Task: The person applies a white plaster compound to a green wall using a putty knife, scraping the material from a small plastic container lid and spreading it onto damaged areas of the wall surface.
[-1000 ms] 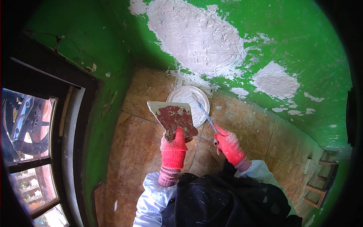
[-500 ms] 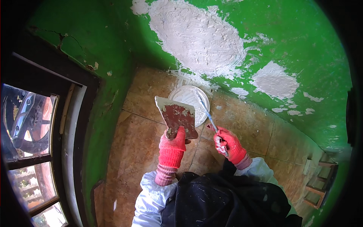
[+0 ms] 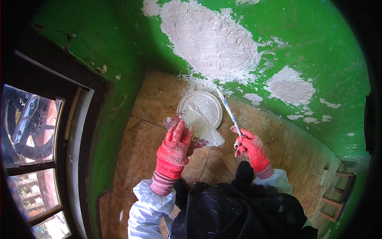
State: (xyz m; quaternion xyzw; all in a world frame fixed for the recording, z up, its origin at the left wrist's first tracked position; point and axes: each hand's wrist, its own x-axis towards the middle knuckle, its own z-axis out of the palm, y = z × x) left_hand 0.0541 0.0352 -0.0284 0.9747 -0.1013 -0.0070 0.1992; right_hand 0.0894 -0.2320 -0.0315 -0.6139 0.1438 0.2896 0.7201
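Observation:
My left hand (image 3: 174, 151), in a red glove, is closed on a maroon board (image 3: 170, 122), its fingers over the near edge. White plaster (image 3: 201, 125) covers much of the board's upper face. Behind and partly under the board is a round white tub or lid (image 3: 205, 97) with whitish smears inside; I cannot tell its depth. My right hand (image 3: 251, 150), also red-gloved, is closed around a thin, paint-stained stick-like tool (image 3: 227, 105) in blue and white. The tool points up and left, its far end in front of the wall's foot. Whether the tip touches anything is unclear.
Ahead, the green wall (image 3: 278, 51) carries a large white plaster patch (image 3: 211, 40) and a smaller one (image 3: 289, 85). A dark-framed glazed door or window (image 3: 51, 131) stands at left. Brown tiles (image 3: 139, 155) form the floor. A small wooden frame (image 3: 336, 197) lies far right.
My left hand has turned the board from upright to flatter, bringing its plastered face into view. My right hand has shifted slightly right and down; the tool's tip now lies beyond the round white tub or lid.

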